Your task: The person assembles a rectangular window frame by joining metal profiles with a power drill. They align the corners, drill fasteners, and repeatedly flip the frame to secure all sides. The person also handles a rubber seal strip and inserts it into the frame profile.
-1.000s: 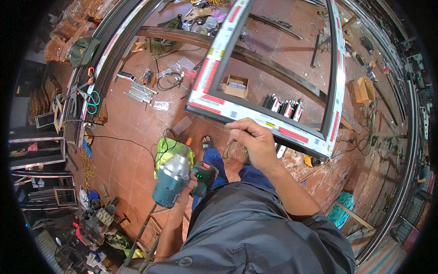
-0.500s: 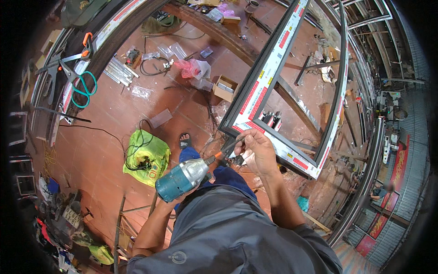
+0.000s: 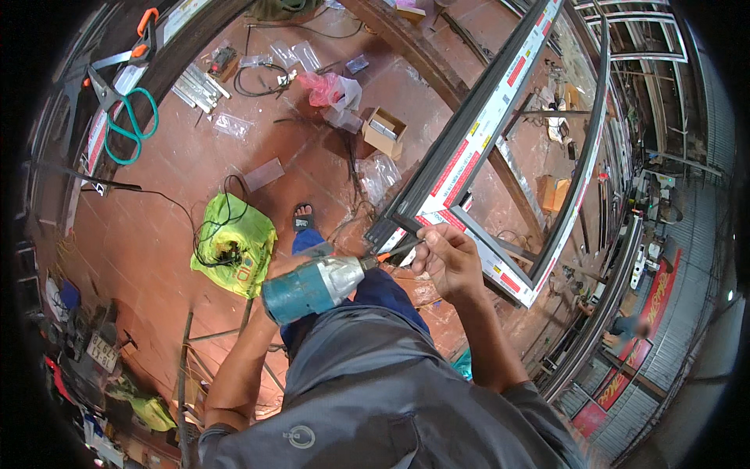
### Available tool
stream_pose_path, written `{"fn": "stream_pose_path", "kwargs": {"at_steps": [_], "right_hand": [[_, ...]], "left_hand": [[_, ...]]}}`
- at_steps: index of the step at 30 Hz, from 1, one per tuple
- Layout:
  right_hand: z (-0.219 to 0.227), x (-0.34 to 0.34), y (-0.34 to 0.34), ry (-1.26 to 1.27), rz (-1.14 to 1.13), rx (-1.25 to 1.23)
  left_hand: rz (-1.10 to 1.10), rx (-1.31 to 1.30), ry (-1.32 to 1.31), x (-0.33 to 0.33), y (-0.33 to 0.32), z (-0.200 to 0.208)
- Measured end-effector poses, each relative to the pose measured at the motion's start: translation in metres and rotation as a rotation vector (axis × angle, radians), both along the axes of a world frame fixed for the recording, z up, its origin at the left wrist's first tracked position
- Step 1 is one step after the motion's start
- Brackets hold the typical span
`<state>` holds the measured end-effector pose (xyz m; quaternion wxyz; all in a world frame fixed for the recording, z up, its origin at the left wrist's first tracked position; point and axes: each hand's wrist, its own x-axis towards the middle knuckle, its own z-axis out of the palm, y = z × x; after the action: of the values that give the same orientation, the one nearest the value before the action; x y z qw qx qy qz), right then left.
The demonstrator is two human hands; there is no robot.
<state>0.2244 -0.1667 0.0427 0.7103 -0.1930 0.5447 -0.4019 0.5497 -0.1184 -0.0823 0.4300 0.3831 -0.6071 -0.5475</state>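
Note:
My left hand (image 3: 283, 268) is closed round a teal and silver cordless impact driver (image 3: 301, 291), which hides most of its fingers. The driver lies level in front of my body with its nose pointing right. A thin bit with an orange collar (image 3: 383, 256) sticks out of the nose. With thumb and fingers pinched, my right hand (image 3: 451, 262) holds the bit's far end; whether a screw is there is too small to tell. Just beyond that hand is the corner of a dark frame (image 3: 466, 160) covered in white and red protective tape.
A yellow-green plastic bag (image 3: 234, 258) with a dark cable lies on the tiled floor. Beyond it are a small open carton (image 3: 383, 134), a pink bag (image 3: 328, 90) and metal strips (image 3: 199, 87). Teal-handled scissors (image 3: 133, 129) rest at far left. Another person (image 3: 625, 328) is at far right.
The view has shifted a little. The driver has levelled out, and my right hand's fingers have closed tighter by the bit's end, slightly away from the frame's corner.

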Motion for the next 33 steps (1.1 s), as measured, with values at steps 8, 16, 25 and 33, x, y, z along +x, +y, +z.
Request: {"fn": "stream_pose_path", "kwargs": {"at_steps": [8, 16, 25, 33], "right_hand": [[-0.001, -0.02, -0.027, 1.725, 0.709, -0.893], [-0.05, -0.056, -0.03, 1.702, 0.843, -0.993], [-0.05, -0.055, -0.024, 1.732, 0.832, -0.972], [-0.053, -0.052, -0.025, 1.71, 0.789, -1.02]], "left_hand": [[0.147, 0.523, 0.172, 0.015, -0.002, -0.031], [0.156, 0.657, 0.254, 0.011, -0.022, -0.06], [-0.038, 0.496, 0.01, -0.021, -0.077, -0.054], [-0.213, 0.512, 0.119, -0.027, -0.108, -0.069]]}}
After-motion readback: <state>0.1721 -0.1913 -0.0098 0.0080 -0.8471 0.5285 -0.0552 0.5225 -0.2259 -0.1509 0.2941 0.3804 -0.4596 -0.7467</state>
